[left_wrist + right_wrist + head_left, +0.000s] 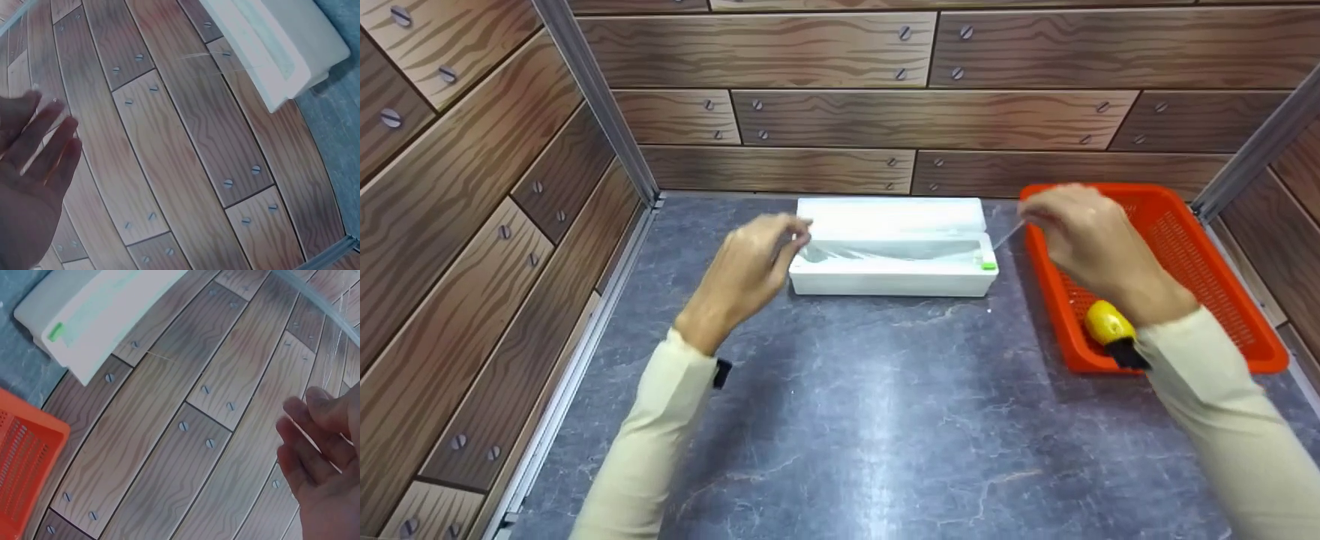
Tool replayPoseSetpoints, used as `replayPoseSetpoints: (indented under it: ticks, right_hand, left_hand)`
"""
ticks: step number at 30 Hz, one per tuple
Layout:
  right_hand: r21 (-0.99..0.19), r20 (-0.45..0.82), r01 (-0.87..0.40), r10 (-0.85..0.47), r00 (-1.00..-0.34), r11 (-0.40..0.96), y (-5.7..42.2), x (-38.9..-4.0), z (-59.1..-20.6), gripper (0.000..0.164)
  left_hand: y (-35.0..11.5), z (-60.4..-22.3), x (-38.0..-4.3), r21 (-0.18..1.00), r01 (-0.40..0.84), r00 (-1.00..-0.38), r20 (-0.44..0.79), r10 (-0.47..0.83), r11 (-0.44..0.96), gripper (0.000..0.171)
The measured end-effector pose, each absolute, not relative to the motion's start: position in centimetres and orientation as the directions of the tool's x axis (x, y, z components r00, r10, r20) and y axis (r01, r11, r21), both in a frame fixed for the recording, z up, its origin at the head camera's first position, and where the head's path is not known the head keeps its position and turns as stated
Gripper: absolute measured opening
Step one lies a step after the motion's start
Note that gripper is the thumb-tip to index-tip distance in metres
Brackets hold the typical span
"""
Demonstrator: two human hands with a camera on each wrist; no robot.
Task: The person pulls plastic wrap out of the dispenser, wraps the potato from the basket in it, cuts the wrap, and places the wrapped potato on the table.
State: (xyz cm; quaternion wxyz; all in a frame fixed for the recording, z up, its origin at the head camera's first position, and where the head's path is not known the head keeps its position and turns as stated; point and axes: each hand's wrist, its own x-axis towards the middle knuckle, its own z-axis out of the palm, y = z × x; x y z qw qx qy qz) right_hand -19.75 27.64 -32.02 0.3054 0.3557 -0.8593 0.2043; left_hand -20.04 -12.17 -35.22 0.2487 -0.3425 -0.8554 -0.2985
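Observation:
A white cling film box [894, 283] lies lengthwise on the table with its lid [889, 216] raised at the back and a small green piece [988, 266] at its right front corner. Clear cling film [1009, 235] stretches up from the box between both hands. At the box's left end, my left hand [746, 262] pinches one side of the film between thumb and forefinger. Higher up, past the right end, my right hand [1091, 236] pinches the other side; the film [332, 363] shows as glossy streaks at its fingertips in the right wrist view.
An orange-red plastic basket [1046, 300] stands on the right, below my right forearm. Inside it lies a yellow object [1108, 322], partly covered by the sleeve and its black band. Wood-patterned panels [825, 116] wall the dark grey table [840, 420] at the back and sides.

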Motion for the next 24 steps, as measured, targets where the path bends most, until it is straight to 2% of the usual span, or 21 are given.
replayPoseSetpoints:
  ticks: [4, 9, 11, 12, 16, 24]
  right_hand:
    - [-0.123, 0.675, -0.749, -0.498, -0.544, 0.651, 27.9, -17.9, -33.4, 0.021]
    - [-0.150, 0.697, -0.756, -0.474, -0.538, 0.637, 28.2, -15.8, -35.8, 0.029]
    - [-0.173, 0.702, -0.759, -0.462, -0.542, 0.628, 28.4, -15.0, -36.9, 0.013]
    - [-0.184, 0.708, -0.760, -0.453, -0.542, 0.623, 28.4, -14.6, -37.5, 0.010]
    - [-0.198, 0.721, -0.769, -0.441, -0.535, 0.608, 28.7, -13.1, -39.7, 0.044]
    - [-0.166, 0.775, -0.801, -0.426, -0.467, 0.575, 28.4, -10.8, -43.7, 0.039]
  left_hand:
    - [-12.4, -36.3, -18.1, 0.353, 0.736, -0.659, 0.569, 0.492, 0.578, 0.011]
    - [-12.5, -37.8, -16.5, 0.334, 0.739, -0.655, 0.561, 0.506, 0.585, 0.008]
    - [-12.6, -38.5, -16.0, 0.327, 0.748, -0.641, 0.580, 0.502, 0.577, 0.008]
    - [-12.6, -38.8, -15.7, 0.321, 0.754, -0.632, 0.593, 0.499, 0.573, 0.008]
    - [-12.7, -40.2, -14.6, 0.284, 0.777, -0.592, 0.633, 0.498, 0.562, 0.010]
    - [-12.6, -43.5, -12.1, 0.191, 0.775, -0.567, 0.631, 0.529, 0.602, 0.013]
